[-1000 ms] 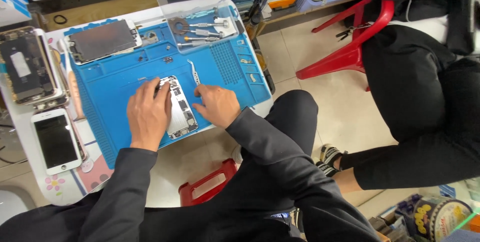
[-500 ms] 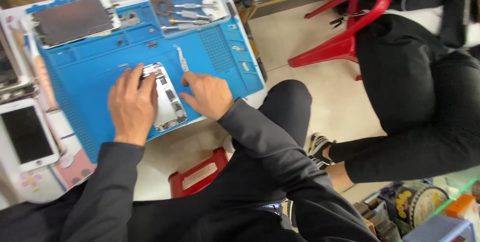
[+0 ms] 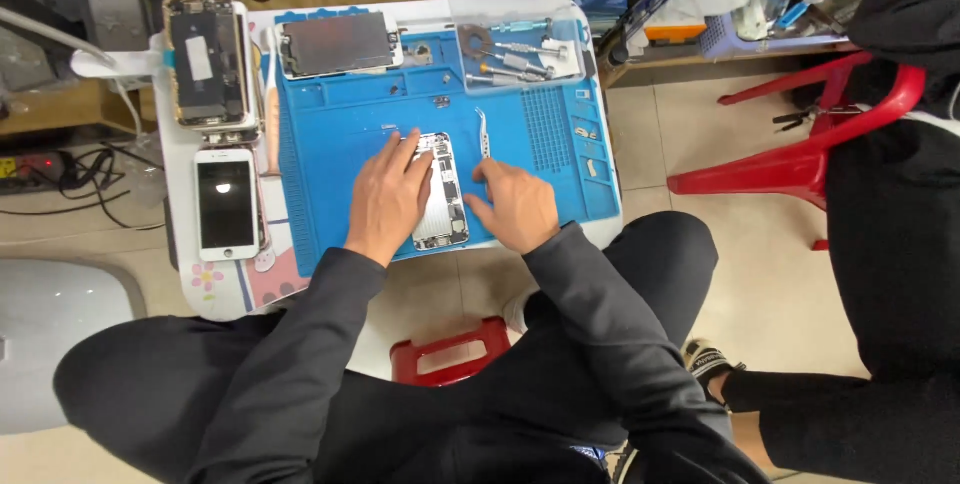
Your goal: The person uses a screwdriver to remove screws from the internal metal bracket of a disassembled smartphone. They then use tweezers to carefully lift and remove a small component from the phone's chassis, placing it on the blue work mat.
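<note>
Far left, on pale floor: grey rounded object (image 3: 60, 334), partly cut off by frame edge. Above it, black cables (image 3: 70, 179) near a wooden ledge.

On white table (image 3: 215, 299), upper left: opened phone body (image 3: 205, 62), insides up, dark battery w/ white label. Just below: white phone (image 3: 227, 202), screen dark, face up, lying beside left edge of blue work mat (image 3: 330, 134).

At top of mat: detached screen panel (image 3: 337, 44), grey back side up.

Mid mat: left hand (image 3: 387, 199), palm down, fingers spread a bit wide, pressing flat on left half of opened phone chassis (image 3: 442, 194). Not gripping, only resting on top. Chassis lying lengthwise, inner parts visible, close to near edge of mat.

Just right of chassis: right hand (image 3: 513, 206), fingers curled loosely, index tip touching or almost touching right edge of chassis; hard to say which from this angle. Nothing visibly held in it.

Above right hand: metal tweezers (image 3: 483, 132) on mat, apart from both hands. Further up: clear plastic tray (image 3: 515, 29) w/ screwdriver bits and a ring-shaped part inside.

Below table, between knees: red stool (image 3: 450, 352).

Right side: red plastic chair (image 3: 810, 149), and another person in black (image 3: 895, 244) seated there.
</note>
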